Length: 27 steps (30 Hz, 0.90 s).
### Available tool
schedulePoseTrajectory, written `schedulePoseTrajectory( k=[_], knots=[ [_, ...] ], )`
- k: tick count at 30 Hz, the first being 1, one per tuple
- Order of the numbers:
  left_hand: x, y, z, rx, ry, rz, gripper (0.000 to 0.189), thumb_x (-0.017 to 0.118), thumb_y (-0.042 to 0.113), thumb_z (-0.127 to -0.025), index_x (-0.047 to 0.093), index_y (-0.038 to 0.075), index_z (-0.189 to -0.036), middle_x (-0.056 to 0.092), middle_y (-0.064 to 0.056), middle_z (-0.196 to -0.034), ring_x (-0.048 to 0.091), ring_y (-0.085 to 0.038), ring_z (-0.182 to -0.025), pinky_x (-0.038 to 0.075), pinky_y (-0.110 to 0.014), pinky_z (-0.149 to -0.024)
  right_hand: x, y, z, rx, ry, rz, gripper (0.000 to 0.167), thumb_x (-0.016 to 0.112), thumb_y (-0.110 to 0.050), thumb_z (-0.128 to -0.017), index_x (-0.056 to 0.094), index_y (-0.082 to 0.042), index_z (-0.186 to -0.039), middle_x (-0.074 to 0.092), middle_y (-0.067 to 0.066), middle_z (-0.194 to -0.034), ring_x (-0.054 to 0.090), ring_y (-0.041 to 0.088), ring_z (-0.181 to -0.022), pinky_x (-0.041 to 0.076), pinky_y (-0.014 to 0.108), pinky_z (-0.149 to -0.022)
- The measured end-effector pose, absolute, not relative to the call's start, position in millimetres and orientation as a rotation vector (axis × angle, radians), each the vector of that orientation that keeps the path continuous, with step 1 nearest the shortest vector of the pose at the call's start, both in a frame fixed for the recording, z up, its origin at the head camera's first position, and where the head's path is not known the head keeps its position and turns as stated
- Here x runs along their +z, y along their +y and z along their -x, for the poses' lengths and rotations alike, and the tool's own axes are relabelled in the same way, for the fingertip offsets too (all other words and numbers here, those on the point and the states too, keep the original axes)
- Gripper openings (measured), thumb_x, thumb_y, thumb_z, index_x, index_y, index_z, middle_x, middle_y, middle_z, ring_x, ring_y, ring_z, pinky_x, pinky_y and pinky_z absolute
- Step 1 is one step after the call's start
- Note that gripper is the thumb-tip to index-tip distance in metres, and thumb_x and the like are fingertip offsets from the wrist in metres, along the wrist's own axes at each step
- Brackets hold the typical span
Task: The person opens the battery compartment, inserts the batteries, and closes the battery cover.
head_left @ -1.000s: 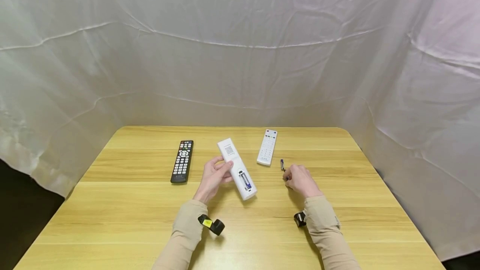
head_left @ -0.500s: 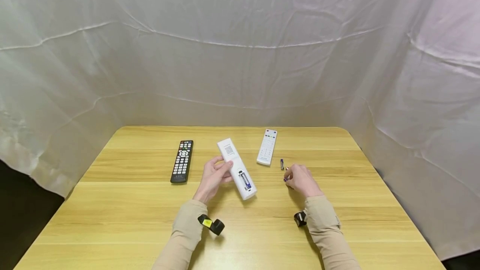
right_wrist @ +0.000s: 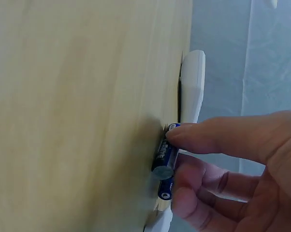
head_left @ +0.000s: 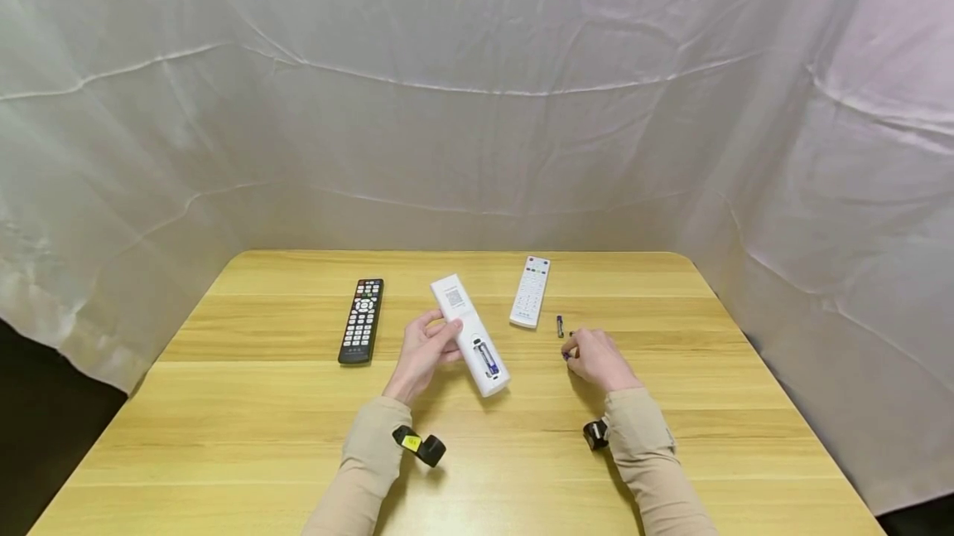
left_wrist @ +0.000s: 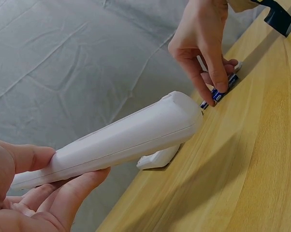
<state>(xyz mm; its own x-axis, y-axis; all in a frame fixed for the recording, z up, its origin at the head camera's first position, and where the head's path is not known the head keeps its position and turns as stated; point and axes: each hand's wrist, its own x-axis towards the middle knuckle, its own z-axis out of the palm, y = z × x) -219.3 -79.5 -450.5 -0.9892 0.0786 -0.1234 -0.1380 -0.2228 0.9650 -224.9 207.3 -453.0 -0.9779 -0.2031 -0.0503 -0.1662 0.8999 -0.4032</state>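
My left hand (head_left: 428, 350) grips a white remote control (head_left: 456, 304), tilted above the table with its back facing up. The remote's battery compartment (head_left: 488, 359) is uncovered, and a blue and silver battery lies inside. To the right, my right hand (head_left: 599, 358) pinches a blue battery (right_wrist: 165, 153) between thumb and fingers, close to the tabletop. In the right wrist view, a second blue battery (right_wrist: 166, 189) shows partly behind it. In the head view, a loose battery (head_left: 561, 326) lies just beyond the right fingers.
A black remote control (head_left: 361, 321) lies buttons up at the left. Another white remote control (head_left: 531, 292) lies buttons up toward the back. A small white piece (right_wrist: 159, 222) beside the right hand is mostly hidden. Grey cloth (head_left: 477, 147) hangs behind the wooden table (head_left: 224, 412).
The battery at my right fingertips has turned slightly, and its blue end now shows on the left of the fingers. My left hand and its remote control have hardly moved.
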Motion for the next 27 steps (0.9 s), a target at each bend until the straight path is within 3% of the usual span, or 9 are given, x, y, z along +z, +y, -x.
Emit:
schedulePoseTrajectory(
  k=[9,18,27],
  knots=[
    [-451.0,-79.8,219.8,2.358,1.875,0.069,0.042,0.057,0.000,-0.098,0.046,-0.009,-0.138,0.066,-0.034,-0.120,0.077,-0.024,-0.085,0.067,-0.031,-0.074,-454.0,206.7,224.9,-0.611,3.002,0.314,0.026,0.067,0.000,-0.081,0.075,-0.001,-0.105,0.072,0.011,-0.088,0.063,0.022,-0.081,0.058,0.037,-0.071],
    [-450.2,-79.5,220.4,2.360,1.869,0.068,0.042,0.057,0.001,-0.099,0.048,-0.008,-0.138,0.066,-0.034,-0.121,0.077,-0.025,-0.086,0.067,-0.031,-0.074,-455.6,203.0,227.3,-0.848,3.008,0.360,0.019,0.072,-0.006,-0.087,0.073,-0.003,-0.105,0.075,0.008,-0.083,0.067,0.017,-0.074,0.059,0.034,-0.068],
    [-452.0,-79.6,220.8,2.357,1.880,0.074,0.041,0.057,0.001,-0.099,0.048,-0.008,-0.137,0.066,-0.034,-0.120,0.077,-0.026,-0.086,0.067,-0.031,-0.074,-453.1,188.1,226.7,-1.272,2.964,0.385,0.023,0.073,-0.005,-0.087,0.072,-0.002,-0.110,0.076,0.013,-0.091,0.071,0.021,-0.080,0.064,0.038,-0.079]
  ],
)
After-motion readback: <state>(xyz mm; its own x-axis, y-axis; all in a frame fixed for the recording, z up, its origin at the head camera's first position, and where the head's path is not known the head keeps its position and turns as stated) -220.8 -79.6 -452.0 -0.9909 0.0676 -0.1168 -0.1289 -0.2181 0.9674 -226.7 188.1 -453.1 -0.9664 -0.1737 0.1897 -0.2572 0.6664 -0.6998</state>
